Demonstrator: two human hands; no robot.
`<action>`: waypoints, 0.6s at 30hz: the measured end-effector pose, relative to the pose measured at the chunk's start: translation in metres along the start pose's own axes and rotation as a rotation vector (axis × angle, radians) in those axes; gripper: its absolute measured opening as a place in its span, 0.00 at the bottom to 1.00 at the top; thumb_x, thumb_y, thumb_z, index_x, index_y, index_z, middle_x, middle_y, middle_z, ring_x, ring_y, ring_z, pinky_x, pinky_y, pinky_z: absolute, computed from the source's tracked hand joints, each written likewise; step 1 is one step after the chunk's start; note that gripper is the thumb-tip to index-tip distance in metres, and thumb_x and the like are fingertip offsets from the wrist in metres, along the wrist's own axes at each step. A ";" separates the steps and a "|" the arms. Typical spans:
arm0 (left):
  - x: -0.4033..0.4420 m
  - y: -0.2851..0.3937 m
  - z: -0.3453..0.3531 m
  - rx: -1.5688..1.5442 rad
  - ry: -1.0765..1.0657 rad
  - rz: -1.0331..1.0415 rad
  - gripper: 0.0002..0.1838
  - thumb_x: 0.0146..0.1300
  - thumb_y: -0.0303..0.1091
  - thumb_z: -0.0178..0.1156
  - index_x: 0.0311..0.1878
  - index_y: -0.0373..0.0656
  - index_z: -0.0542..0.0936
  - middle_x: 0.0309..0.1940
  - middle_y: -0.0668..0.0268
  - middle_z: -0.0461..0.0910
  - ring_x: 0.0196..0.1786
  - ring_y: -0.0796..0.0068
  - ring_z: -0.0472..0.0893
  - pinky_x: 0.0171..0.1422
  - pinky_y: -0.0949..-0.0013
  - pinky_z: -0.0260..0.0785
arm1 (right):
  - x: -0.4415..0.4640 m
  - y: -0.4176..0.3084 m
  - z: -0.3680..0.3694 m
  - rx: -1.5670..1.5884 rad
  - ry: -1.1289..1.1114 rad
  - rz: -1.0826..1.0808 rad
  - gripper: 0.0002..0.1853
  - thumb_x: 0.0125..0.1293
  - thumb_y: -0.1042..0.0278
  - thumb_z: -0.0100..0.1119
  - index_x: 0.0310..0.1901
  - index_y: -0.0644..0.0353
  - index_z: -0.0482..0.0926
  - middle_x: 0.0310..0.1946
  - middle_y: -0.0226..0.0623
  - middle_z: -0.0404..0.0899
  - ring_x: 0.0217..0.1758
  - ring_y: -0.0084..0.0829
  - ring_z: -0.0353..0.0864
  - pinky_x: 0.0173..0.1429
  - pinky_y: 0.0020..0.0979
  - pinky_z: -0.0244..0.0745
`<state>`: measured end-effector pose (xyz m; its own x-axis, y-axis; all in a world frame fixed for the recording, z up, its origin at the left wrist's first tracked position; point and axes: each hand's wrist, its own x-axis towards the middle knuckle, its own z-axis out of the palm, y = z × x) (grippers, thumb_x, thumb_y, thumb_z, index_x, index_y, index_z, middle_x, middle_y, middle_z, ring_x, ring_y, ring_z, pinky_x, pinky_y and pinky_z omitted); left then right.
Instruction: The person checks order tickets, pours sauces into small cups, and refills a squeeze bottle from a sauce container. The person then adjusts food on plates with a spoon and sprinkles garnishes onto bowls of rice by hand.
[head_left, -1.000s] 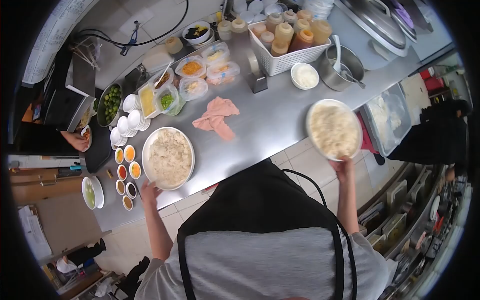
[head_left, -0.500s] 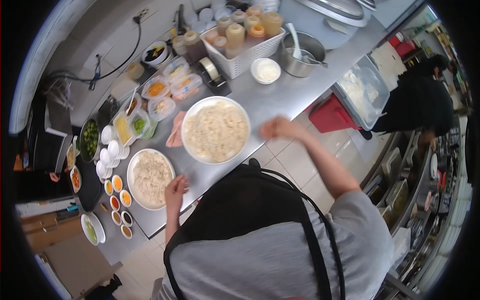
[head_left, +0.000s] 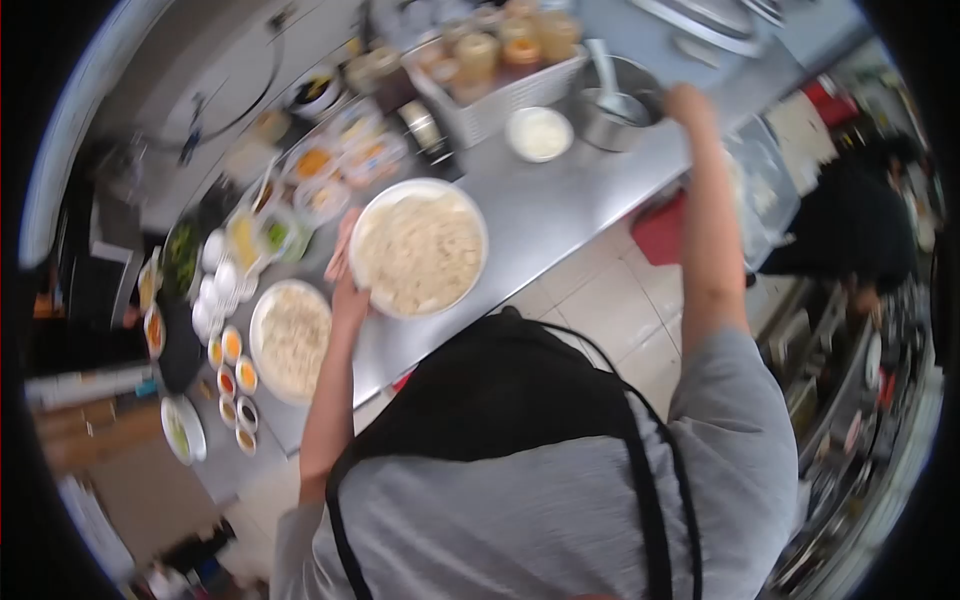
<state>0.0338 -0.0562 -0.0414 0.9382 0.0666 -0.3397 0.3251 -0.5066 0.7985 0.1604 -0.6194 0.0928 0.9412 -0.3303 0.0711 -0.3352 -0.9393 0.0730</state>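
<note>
My left hand (head_left: 349, 302) is at the lower left rim of a large white bowl (head_left: 478, 262), its fingers closed against the edge; the bowl is filled with a pale, lumpy mixture. A pink cloth (head_left: 341, 243) lies just beyond these fingers. Stretched far forward, my right hand (head_left: 688, 103) is closed at the right rim of a steel pot (head_left: 612, 136). Blur hides what its fingers hold. A light-coloured ladle (head_left: 602, 75) stands in the pot. Left of the pot sits a small bowl of white food (head_left: 540, 134). A second large bowl (head_left: 257, 345) with similar pale food is near my left forearm.
A white basket (head_left: 520, 95) of sauce bottles stands behind the pot. Small sauce cups (head_left: 246, 374), stacked white dishes (head_left: 222, 283) and plastic tubs (head_left: 312, 162) crowd the left. Along the right, a clear bin (head_left: 765, 195) stands beside a person in black (head_left: 845, 225).
My right hand has swung forward from over the counter's front edge to the pot. The left has moved up to the large bowl's rim. The view has shifted slightly and is blurrier.
</note>
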 end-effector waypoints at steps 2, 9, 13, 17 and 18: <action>0.040 -0.016 -0.017 0.488 0.188 0.736 0.28 0.47 0.25 0.53 0.57 0.45 0.69 0.49 0.65 0.75 0.49 0.71 0.75 0.39 0.71 0.73 | 0.021 0.068 0.039 0.144 0.132 -0.398 0.14 0.58 0.60 0.47 0.38 0.57 0.80 0.33 0.48 0.78 0.33 0.45 0.77 0.37 0.41 0.71; 0.042 0.012 -0.040 -0.128 -0.015 -0.174 0.19 0.59 0.37 0.52 0.55 0.52 0.73 0.34 0.68 0.79 0.29 0.77 0.79 0.32 0.74 0.73 | -0.136 -0.132 0.003 0.990 0.026 -0.620 0.15 0.55 0.82 0.51 0.43 0.55 0.79 0.32 0.36 0.76 0.32 0.25 0.72 0.37 0.24 0.67; 0.028 0.013 -0.043 -0.222 0.024 -0.226 0.16 0.62 0.36 0.50 0.53 0.50 0.74 0.37 0.66 0.79 0.31 0.73 0.79 0.32 0.72 0.74 | -0.175 -0.245 0.024 0.868 0.030 -0.890 0.18 0.48 0.80 0.49 0.40 0.50 0.80 0.27 0.37 0.73 0.32 0.38 0.77 0.34 0.34 0.71; 0.013 0.009 -0.036 -0.215 0.016 -0.199 0.17 0.60 0.34 0.52 0.54 0.50 0.73 0.39 0.65 0.78 0.30 0.74 0.79 0.32 0.72 0.75 | -0.187 -0.285 0.036 0.650 0.056 -0.964 0.17 0.48 0.77 0.49 0.39 0.48 0.80 0.28 0.37 0.73 0.30 0.38 0.77 0.34 0.36 0.72; 0.011 0.004 -0.034 -0.232 0.035 -0.192 0.18 0.60 0.34 0.52 0.55 0.50 0.73 0.39 0.65 0.78 0.30 0.74 0.78 0.32 0.72 0.75 | -0.188 -0.285 0.034 0.601 0.049 -0.984 0.17 0.48 0.77 0.49 0.38 0.49 0.80 0.28 0.35 0.73 0.30 0.37 0.77 0.33 0.36 0.73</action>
<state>0.0499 -0.0287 -0.0250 0.8592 0.1734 -0.4813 0.5115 -0.2723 0.8150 0.0806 -0.2932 0.0248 0.7770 0.5608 0.2859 0.6294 -0.6853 -0.3665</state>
